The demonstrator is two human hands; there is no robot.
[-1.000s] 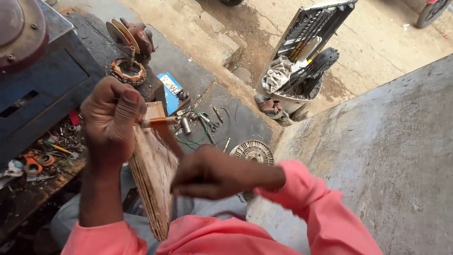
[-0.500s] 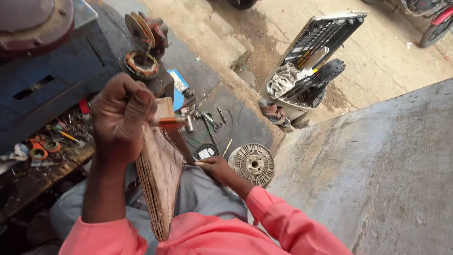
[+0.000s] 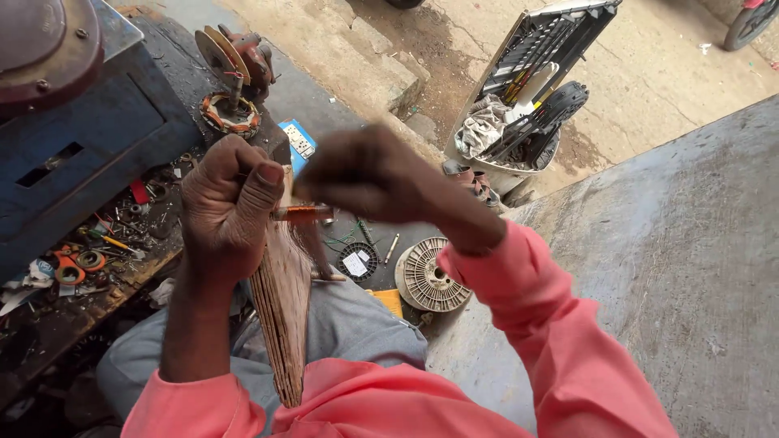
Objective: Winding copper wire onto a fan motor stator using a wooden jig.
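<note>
My left hand (image 3: 229, 212) is closed around the top of a long wooden board (image 3: 281, 316) that stands on edge above my lap. A band of copper wire (image 3: 302, 214) is wrapped around the board just right of my thumb. My right hand (image 3: 375, 177) is blurred with motion, raised beside that wire band with its fingers closed; a thin wire in them cannot be made out. Both arms wear pink sleeves.
A blue metal bench (image 3: 89, 146) at left carries scattered tools and tape rolls (image 3: 77, 264). A wound stator (image 3: 230, 115) stands behind my left hand. A ribbed spool (image 3: 430, 280) and a small round part (image 3: 355, 261) lie on the floor. A concrete slab (image 3: 673, 276) is at right; a crate of scrap (image 3: 527, 105) beyond.
My right hand has come up from low near the ribbed spool to the top of the board, beside the copper winding. The left hand keeps its hold on the board.
</note>
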